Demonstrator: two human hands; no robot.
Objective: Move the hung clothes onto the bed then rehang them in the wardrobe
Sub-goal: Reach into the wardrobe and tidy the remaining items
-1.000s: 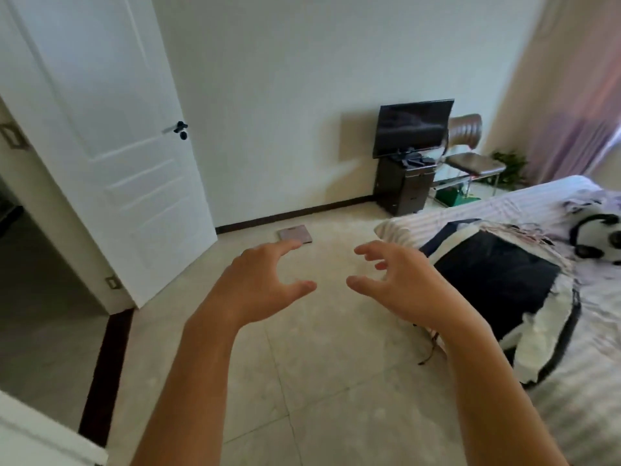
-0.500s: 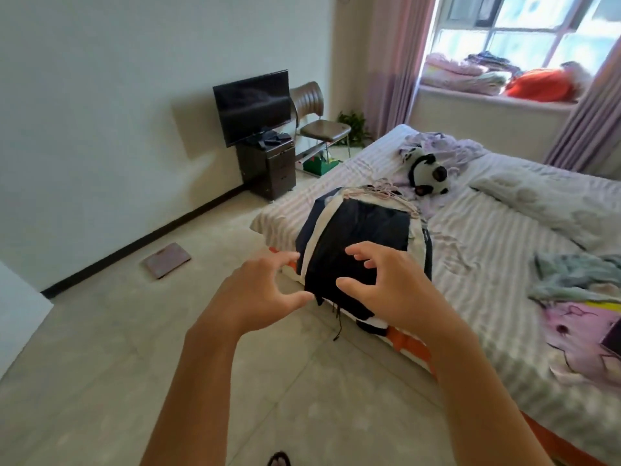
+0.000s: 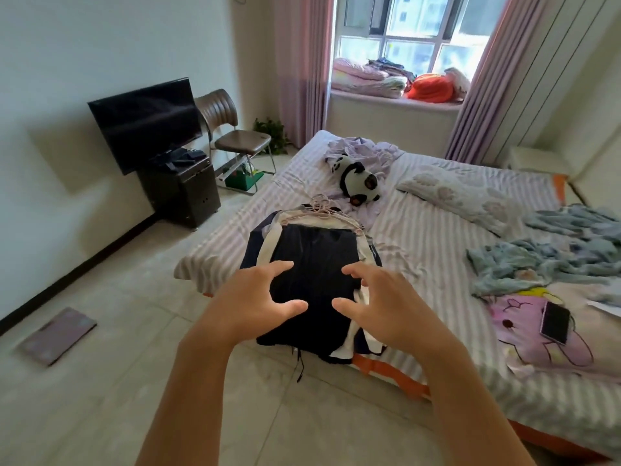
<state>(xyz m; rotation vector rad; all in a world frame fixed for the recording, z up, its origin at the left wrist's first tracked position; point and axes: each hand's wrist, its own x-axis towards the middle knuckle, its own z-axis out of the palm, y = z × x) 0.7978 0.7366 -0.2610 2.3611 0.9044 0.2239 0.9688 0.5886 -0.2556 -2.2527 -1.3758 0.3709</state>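
- Stack of clothes (image 3: 312,264) on hangers (image 3: 322,210) lies at the bed (image 3: 437,237) corner, straight ahead of both hands.
- Long axis runs away from the person, hooks at the far end.
- Left hand (image 3: 255,301) and right hand (image 3: 379,304) spread wide, empty, about equally near.

The left hand (image 3: 255,297) and right hand (image 3: 386,297) cover part of the pile of clothes (image 3: 312,250), so that part cannot be seen. I cannot tell if the hands touch the pile. The hangers (image 3: 324,210) at the far end of the pile are thin and tangled, too small to count. The bed (image 3: 437,237) under the pile runs off the right edge.
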